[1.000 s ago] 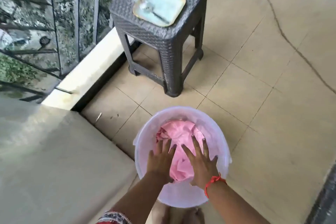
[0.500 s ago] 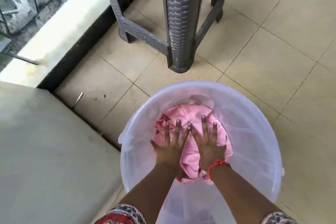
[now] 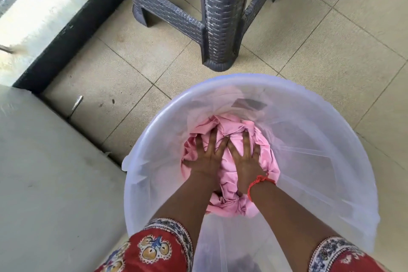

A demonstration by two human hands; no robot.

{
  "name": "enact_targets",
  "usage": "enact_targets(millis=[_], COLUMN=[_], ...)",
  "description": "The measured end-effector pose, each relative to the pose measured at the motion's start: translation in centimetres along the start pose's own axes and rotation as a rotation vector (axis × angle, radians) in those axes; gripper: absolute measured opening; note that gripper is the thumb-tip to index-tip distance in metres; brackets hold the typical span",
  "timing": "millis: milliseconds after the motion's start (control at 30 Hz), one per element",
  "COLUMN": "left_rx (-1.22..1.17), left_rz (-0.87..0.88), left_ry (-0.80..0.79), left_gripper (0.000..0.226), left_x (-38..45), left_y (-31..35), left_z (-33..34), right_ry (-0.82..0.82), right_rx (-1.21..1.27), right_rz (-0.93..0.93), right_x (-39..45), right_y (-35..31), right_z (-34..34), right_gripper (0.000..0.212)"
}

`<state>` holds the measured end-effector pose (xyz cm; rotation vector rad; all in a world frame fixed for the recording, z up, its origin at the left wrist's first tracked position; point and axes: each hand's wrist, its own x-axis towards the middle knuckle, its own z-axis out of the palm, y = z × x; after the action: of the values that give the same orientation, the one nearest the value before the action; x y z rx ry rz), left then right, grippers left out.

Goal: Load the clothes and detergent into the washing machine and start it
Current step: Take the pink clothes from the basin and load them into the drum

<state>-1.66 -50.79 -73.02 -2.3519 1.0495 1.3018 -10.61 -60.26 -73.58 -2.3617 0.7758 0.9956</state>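
So, nearest the camera: my two red patterned sleeves (image 3: pixel 152 249) sat at the bottom edge, both forearms reaching down into the translucent white bucket (image 3: pixel 344 152). A red thread bracelet (image 3: pixel 258 183) was on my right wrist.

Pink clothes (image 3: pixel 229 174) lay bunched at the bottom of the bucket, roughly centred. Something dark showed through the near bucket wall; couldn't tell what.

My left hand (image 3: pixel 207 157) lay flat on the left part of the pink heap, fingers spread and mostly straight, pressing on the cloth, not gripping. My right hand (image 3: pixel 245 154) was just beside it on the right part, same state: fingers splayed, resting on the fabric, tips sinking slightly into the folds. Inner fingers of the two hands nearly touched.

Bucket stood on the beige tiled floor (image 3: pixel 331 55). On the left, near, a pale flat surface (image 3: pixel 50 172) butted up against the bucket rim.

Farther out, just past the bucket's far rim: the legs of a dark grey woven-pattern stool (image 3: pixel 220 17) on the tiles. Far left: a black strip and a white ledge (image 3: pixel 46 9) running diagonally.
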Motion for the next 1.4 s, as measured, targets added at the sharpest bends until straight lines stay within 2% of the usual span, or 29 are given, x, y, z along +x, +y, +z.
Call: enact_targets(millis=[67, 133, 233, 400, 500, 633, 733, 933, 1033, 1200, 1400], left_rx=[0.006, 0.004, -0.061, -0.125, -0.121, -0.113, -0.109, -0.034, -0.042, -0.041, -0.073], left_rz=[0.006, 0.015, 0.059, 0.142, 0.172, 0.307, 0.302, 0.289, 0.294, 0.257, 0.211], left_ry=[-0.049, -0.046, 0.015, 0.158, 0.236, 0.400, 0.377, 0.320, 0.347, 0.344, 0.340], left_gripper=[0.130, 0.130, 0.120, 0.108, 0.102, 0.077, 0.057, 0.055, 0.054, 0.068, 0.071], left_x=[0.6, 1.0, 1.8, 2.8, 3.2, 3.9, 3.1, -3.2, -6.8, -14.5, -25.3], left_y=[0.1, 0.2, -0.1, -0.8, -1.1, -1.5, -1.5, -0.4, 0.1, 1.3, 3.0], left_z=[-0.1, 0.1, 0.6, 1.5, 1.6, 1.8, 1.0, -4.1, -6.7, -12.4, -19.5], right_ry=[-0.006, 0.018, 0.070, 0.141, 0.167, 0.167, 0.164, 0.222, 0.248, 0.262, 0.286], right_rx=[0.020, 0.006, 0.072, 0.120, 0.147, 0.154, 0.193, 0.259, 0.294, 0.327, 0.324], right_rz=[0.024, 0.037, 0.024, 0.025, 0.031, -0.023, -0.024, -0.030, -0.035, -0.058, -0.077], right_x=[0.6, 0.6, 0.7, 0.9, 1.2, 1.5, 0.6, -4.6, -8.0, -14.9, -23.5], right_y=[0.0, 0.0, 0.2, 0.1, 0.0, 0.1, -0.4, -1.9, -2.7, -4.4, -6.4], right_z=[0.3, 0.8, 1.4, 1.4, 1.4, 1.3, 0.5, -3.3, -6.0, -12.6, -19.2], right_gripper=[0.113, 0.118, 0.118, 0.098, 0.097, 0.080, 0.074, 0.071, 0.068, 0.059, 0.055])
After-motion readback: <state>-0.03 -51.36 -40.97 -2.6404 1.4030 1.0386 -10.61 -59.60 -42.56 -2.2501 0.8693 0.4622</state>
